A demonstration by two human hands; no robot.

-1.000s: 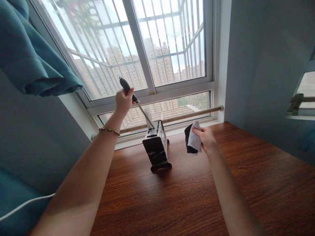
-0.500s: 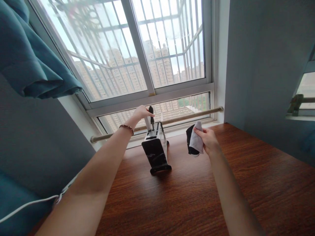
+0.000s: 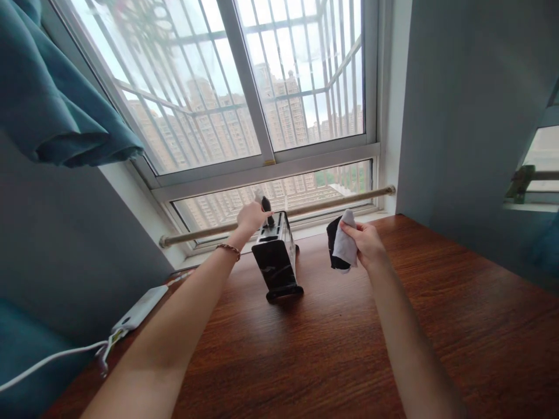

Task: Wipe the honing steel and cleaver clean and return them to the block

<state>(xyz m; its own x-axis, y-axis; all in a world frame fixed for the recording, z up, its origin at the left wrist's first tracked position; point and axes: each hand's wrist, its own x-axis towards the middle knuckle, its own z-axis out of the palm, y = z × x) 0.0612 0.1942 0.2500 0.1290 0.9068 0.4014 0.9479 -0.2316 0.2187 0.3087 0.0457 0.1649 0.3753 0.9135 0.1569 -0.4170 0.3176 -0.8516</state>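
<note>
A black knife block (image 3: 276,262) stands on the wooden table (image 3: 358,343) near the window. My left hand (image 3: 250,216) rests at the block's top, fingers closed around a white handle beside the black handle (image 3: 266,206) of a sharpening rod that stands sunk in a slot. My right hand (image 3: 365,244) is raised to the right of the block and grips a white cloth (image 3: 345,245) with a dark object (image 3: 333,250) behind it. A bracelet sits on my left wrist.
A white power bank (image 3: 140,308) with a white cable lies at the table's left edge. A wooden rod (image 3: 332,202) runs along the window sill behind the block. A teal curtain (image 3: 52,110) hangs at upper left; a grey wall stands on the right.
My left hand lowered the rod from above the block into a slot until only its handle shows, then shifted onto the white handle beside it. My right hand stayed put.
</note>
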